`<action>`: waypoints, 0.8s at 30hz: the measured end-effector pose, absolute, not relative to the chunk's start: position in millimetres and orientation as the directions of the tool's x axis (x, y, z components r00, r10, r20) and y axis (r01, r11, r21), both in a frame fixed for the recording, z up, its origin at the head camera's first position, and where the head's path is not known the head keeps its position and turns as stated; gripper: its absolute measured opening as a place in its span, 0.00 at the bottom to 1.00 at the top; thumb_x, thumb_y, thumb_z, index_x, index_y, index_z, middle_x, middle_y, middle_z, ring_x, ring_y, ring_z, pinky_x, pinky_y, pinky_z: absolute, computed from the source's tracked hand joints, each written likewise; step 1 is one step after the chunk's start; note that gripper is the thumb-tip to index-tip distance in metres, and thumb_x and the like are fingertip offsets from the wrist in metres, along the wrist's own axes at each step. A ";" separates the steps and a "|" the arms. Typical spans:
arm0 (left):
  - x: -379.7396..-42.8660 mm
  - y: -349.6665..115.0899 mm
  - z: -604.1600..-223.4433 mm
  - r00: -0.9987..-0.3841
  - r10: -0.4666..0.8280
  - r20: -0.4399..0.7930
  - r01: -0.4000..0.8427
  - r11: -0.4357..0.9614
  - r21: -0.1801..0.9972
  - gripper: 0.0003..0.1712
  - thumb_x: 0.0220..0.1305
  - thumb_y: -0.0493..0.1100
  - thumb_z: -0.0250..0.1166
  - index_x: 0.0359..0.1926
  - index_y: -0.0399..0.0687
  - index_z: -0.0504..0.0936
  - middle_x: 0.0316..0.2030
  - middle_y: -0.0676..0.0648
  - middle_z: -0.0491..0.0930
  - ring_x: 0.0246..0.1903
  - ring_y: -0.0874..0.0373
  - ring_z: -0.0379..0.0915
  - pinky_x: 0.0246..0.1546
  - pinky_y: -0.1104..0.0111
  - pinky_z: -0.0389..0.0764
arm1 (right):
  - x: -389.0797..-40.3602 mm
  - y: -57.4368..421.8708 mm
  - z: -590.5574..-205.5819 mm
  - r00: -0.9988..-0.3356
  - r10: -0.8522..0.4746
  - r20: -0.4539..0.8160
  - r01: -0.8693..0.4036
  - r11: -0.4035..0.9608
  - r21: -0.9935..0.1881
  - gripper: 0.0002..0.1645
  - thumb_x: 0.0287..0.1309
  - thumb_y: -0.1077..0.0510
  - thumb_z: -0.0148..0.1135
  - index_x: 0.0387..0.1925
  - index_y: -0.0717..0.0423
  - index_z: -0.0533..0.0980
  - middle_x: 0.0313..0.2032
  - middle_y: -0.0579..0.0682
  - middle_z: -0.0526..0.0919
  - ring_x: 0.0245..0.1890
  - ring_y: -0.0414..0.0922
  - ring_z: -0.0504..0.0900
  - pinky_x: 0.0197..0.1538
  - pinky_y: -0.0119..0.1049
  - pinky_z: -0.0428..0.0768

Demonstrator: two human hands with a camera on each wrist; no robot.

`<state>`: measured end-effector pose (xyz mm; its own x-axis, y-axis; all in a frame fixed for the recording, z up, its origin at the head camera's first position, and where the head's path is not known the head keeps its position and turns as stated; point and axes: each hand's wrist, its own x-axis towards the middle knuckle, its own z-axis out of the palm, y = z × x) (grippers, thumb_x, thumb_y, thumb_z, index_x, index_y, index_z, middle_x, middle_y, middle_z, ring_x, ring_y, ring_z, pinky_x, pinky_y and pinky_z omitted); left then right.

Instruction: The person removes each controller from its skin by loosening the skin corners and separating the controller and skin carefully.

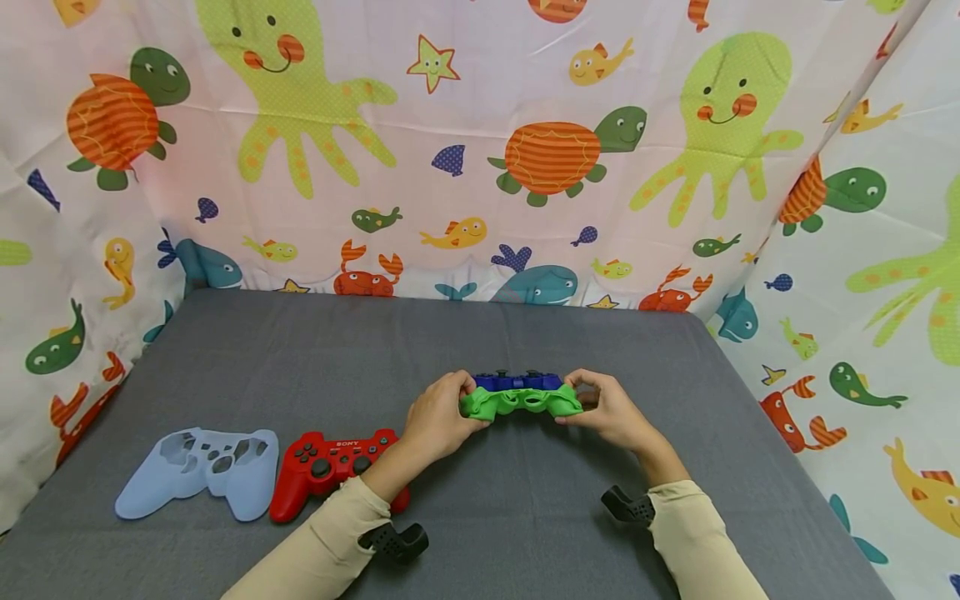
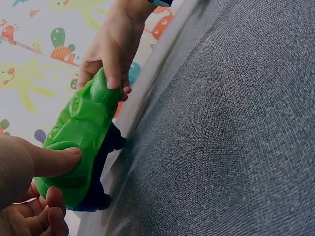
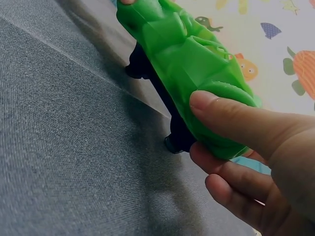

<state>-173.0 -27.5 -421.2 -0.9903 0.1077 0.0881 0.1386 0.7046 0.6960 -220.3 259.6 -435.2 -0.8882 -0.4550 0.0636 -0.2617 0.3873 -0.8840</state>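
A dark blue game controller [image 1: 517, 382] is partly covered by a bright green silicone controller cover [image 1: 525, 402]. The green cover is bunched along the near side, and the blue body with its two sticks shows on the far side in the head view. My left hand [image 1: 442, 414] grips the left end, its thumb pressed on the green cover [image 2: 81, 128]. At the right end my right hand [image 1: 611, 408] pinches the cover between thumb and fingers, the thumb lying across the green surface [image 3: 192, 69]. Both hold the controller close over the grey cloth.
A light blue silicone controller cover [image 1: 187, 483] lies flat at the left of the grey table [image 1: 540, 533]. Beside it a red game controller [image 1: 300, 471] lies partly under my left forearm. A curtain [image 1: 465, 108] printed with sea animals hangs behind and at both sides.
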 end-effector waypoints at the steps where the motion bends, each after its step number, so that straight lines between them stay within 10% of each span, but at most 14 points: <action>1: -173.3 -27.5 -421.2 -0.990 0.108 0.086 0.137 0.705 0.696 0.24 0.48 0.47 0.83 0.38 0.52 0.76 0.32 0.52 0.73 0.30 0.58 0.69 0.28 0.65 0.67 | -220.5 259.7 -435.3 -0.889 -0.454 0.064 -0.262 0.388 -0.884 0.24 0.45 0.72 0.77 0.45 0.66 0.76 0.41 0.60 0.81 0.34 0.37 0.87 0.33 0.32 0.81; 16: -174.5 -26.6 -421.2 -0.985 0.147 0.095 0.170 0.672 0.721 0.23 0.49 0.44 0.82 0.39 0.47 0.75 0.32 0.50 0.72 0.30 0.57 0.67 0.31 0.66 0.69 | -218.7 260.8 -432.7 -0.883 -0.468 0.035 -0.248 0.403 -0.881 0.23 0.46 0.71 0.77 0.41 0.65 0.72 0.37 0.51 0.77 0.24 0.36 0.82 0.27 0.31 0.76; 24: -176.0 -28.6 -424.7 -0.978 0.186 0.093 0.189 0.607 0.772 0.24 0.50 0.40 0.81 0.39 0.43 0.73 0.33 0.48 0.71 0.32 0.56 0.65 0.35 0.66 0.69 | -217.3 259.0 -428.5 -0.878 -0.475 -0.051 -0.197 0.459 -0.867 0.35 0.56 0.62 0.74 0.56 0.62 0.61 0.48 0.62 0.71 0.28 0.40 0.77 0.32 0.34 0.77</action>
